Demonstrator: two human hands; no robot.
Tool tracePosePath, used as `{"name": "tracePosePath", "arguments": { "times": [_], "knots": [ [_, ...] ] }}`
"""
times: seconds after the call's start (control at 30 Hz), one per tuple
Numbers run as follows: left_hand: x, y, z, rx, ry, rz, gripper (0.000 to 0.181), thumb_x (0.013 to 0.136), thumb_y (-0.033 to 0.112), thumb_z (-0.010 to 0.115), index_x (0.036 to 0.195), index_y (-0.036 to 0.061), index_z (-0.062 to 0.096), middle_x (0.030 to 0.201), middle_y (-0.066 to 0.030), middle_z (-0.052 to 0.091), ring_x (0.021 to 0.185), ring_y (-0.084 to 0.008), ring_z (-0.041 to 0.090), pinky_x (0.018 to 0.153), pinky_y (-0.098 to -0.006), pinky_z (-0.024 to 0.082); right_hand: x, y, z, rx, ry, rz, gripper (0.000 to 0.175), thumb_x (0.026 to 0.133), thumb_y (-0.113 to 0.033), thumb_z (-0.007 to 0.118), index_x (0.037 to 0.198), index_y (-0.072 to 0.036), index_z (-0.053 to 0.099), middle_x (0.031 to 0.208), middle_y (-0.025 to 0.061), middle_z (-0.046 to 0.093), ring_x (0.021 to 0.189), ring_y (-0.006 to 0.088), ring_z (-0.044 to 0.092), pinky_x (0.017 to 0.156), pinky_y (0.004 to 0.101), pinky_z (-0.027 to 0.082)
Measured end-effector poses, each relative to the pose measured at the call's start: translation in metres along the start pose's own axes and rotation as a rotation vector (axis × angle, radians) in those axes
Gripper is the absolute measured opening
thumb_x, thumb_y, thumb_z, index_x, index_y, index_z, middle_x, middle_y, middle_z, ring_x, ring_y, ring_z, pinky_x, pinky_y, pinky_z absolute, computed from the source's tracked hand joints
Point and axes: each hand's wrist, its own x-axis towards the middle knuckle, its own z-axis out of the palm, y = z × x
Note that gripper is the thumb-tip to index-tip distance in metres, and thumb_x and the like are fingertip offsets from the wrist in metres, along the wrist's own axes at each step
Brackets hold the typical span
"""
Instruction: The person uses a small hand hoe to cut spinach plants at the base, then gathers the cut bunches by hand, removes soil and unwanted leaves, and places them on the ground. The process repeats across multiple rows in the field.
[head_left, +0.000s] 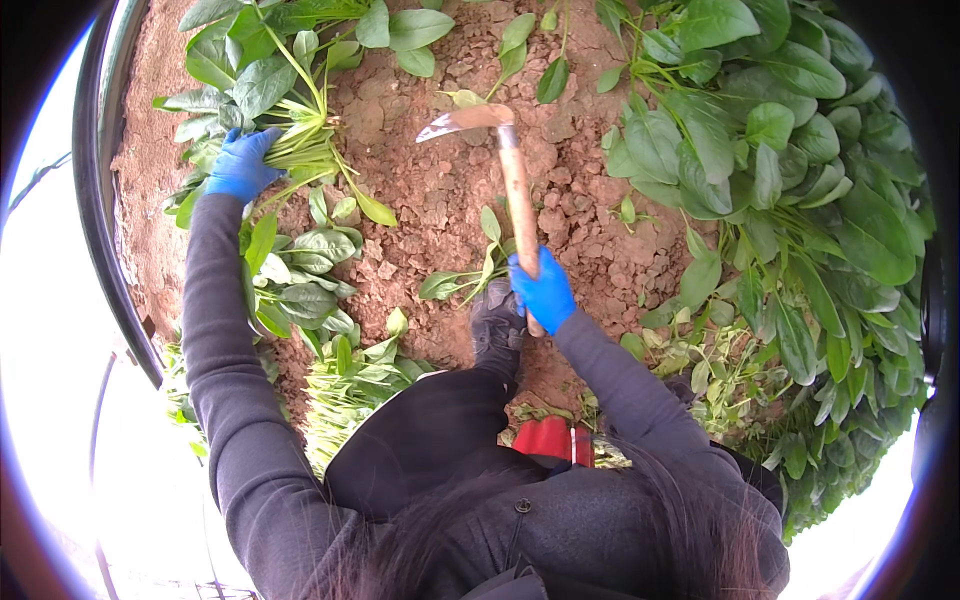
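My right hand (546, 291), in a blue glove, grips the light wooden handle of a sickle (517, 187). The curved blade of this tool points left, above the bare soil. At the upper left, my left hand (244, 165), also gloved in blue, holds a bunch of cut leafy greens that look like spinach (304, 142). Its pale stem ends face right, and its leaves partly hide my fingers. Below the sickle, a small leafy plant (480, 270) lies or grows beside my dark shoe (497, 326).
Dense standing greens (780, 165) fill the right side. More cut bunches (307, 277) lie below my left hand, with a stack of stems (349, 401) near my knee. A black pipe-like edge (97, 180) borders the soil at left. Something red (544, 439) is beneath me.
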Motion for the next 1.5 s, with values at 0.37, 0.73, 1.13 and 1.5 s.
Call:
{"name": "tracePosePath", "arguments": {
  "times": [0.37, 0.73, 1.13, 1.5],
  "knots": [
    [-0.067, 0.104, -0.069, -1.033, -0.189, 0.084, 0.059, 0.061, -0.004, 0.074, 0.118, 0.0021, 0.059, 0.102, -0.0055, 0.066, 0.092, -0.0119, 0.059, 0.084, -0.0288, 0.049, -0.129, 0.027, -0.123, -0.121, -0.168, 0.243, 0.019, 0.087, -0.018, 0.062, 0.095, -0.006, 0.05, 0.069, 0.0041, 0.053, 0.049, 0.013, 0.052, 0.043, 0.0296, 0.045],
    [-0.142, 0.242, -0.166, -1.016, -0.194, 0.408, 0.066, 0.059, 0.005, 0.076, 0.12, 0.0012, 0.05, 0.106, -0.0113, 0.062, 0.099, -0.0154, 0.057, 0.09, -0.0317, 0.045, -0.218, -0.026, -0.176, -0.857, -0.009, -0.287, 0.053, 0.086, -0.029, 0.064, 0.13, -0.005, 0.048, 0.119, 0.0189, 0.059, 0.102, 0.0287, 0.06, 0.087, 0.0391, 0.049],
    [-0.241, 0.391, -0.266, -0.811, -0.124, 0.804, 0.076, 0.063, 0.008, 0.076, 0.129, 0.0033, 0.04, 0.112, -0.0137, 0.06, 0.103, -0.0221, 0.06, 0.091, -0.0335, 0.045, -0.395, -0.134, -0.165, -0.601, 0.257, -1.255, 0.036, 0.082, -0.006, 0.065, 0.116, -0.002, 0.055, 0.102, 0.0112, 0.064, 0.083, 0.0231, 0.065, 0.069, 0.0331, 0.053],
    [-0.304, 0.46, -0.251, -0.97, 0.123, 0.641, 0.073, 0.065, 0.01, 0.076, 0.128, 0.0051, 0.04, 0.105, -0.0156, 0.064, 0.099, -0.0267, 0.064, 0.087, -0.0355, 0.048, -0.466, -0.113, -0.197, -0.753, 0.134, -1.385, 0.07, 0.07, -0.005, 0.071, 0.134, -0.002, 0.042, 0.129, 0.0137, 0.054, 0.108, 0.027, 0.055, 0.092, 0.038, 0.045]
  ]
}}
